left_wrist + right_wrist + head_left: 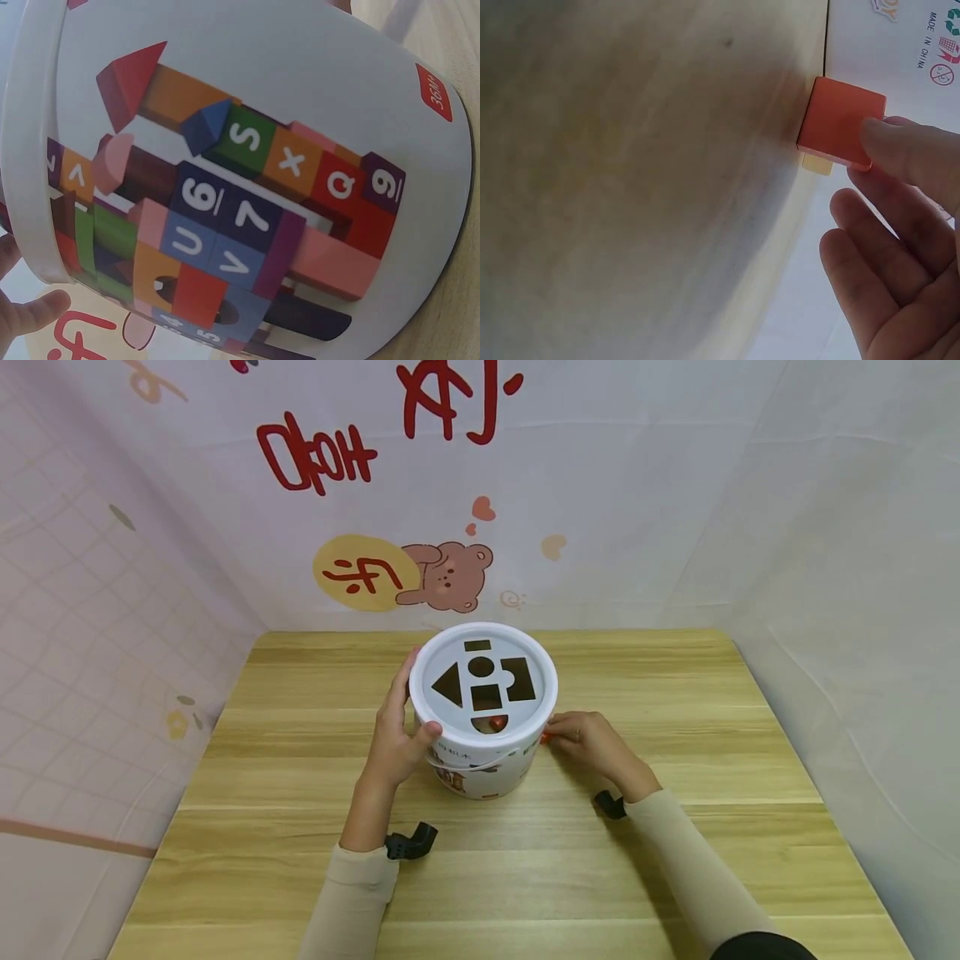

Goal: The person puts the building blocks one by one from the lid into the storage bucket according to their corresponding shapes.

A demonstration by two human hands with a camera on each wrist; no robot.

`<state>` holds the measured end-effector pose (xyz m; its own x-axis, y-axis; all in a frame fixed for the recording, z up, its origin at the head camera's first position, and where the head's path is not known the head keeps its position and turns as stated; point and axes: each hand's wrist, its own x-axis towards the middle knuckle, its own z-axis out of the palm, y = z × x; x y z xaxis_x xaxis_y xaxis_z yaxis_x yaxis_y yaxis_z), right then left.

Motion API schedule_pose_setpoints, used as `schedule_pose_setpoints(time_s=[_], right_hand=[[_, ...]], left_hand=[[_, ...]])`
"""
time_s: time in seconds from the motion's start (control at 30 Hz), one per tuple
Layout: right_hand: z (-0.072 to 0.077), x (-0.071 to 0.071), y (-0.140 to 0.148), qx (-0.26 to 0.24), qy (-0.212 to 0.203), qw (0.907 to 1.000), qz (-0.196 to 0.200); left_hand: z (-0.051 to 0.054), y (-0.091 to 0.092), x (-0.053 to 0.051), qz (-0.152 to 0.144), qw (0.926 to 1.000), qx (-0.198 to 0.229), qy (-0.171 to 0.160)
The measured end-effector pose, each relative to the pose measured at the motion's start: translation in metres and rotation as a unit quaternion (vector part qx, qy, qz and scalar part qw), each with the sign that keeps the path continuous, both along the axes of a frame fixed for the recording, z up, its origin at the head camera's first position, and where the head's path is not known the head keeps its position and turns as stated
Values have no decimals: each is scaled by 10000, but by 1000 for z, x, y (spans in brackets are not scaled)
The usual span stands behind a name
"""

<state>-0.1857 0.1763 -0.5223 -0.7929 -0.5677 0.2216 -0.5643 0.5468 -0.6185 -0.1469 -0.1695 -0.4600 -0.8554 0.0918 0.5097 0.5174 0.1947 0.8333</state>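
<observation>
A white lidded bucket (504, 777) stands upright on the table, its side printed with colourful lettered blocks in the left wrist view. Its lid (487, 657) has several shaped holes; something red (497, 722) shows through the front one. My left hand (392, 739) grips the bucket's left side, thumb at the rim. To the right of the bucket, my right hand (596, 745) pinches an orange-red block (841, 120) between thumb and forefinger, close beside the bucket wall. A small part of a yellow thing (817, 164) peeks out behind that block.
The wood-grain table (300, 835) lies under both arms. White printed cloth (637, 510) hangs behind and at both sides. The bucket's thin white handle (468, 768) hangs down at its front. Black wrist mounts (412, 842) sit on both wrists.
</observation>
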Motion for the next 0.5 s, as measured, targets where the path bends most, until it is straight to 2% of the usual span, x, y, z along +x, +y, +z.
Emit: schedule_pose_setpoints(time_s=[0.1, 0.37, 0.5], right_hand=[[-1, 0, 0, 7, 120, 9999, 5], [1, 3, -4, -75, -90, 9997, -201], [0, 4, -4, 27, -39, 9997, -223]], left_hand=[[1, 0, 0, -4, 10000, -23, 14], [4, 0, 0, -41, 10000, 33, -5], [3, 0, 1, -56, 10000, 59, 4]])
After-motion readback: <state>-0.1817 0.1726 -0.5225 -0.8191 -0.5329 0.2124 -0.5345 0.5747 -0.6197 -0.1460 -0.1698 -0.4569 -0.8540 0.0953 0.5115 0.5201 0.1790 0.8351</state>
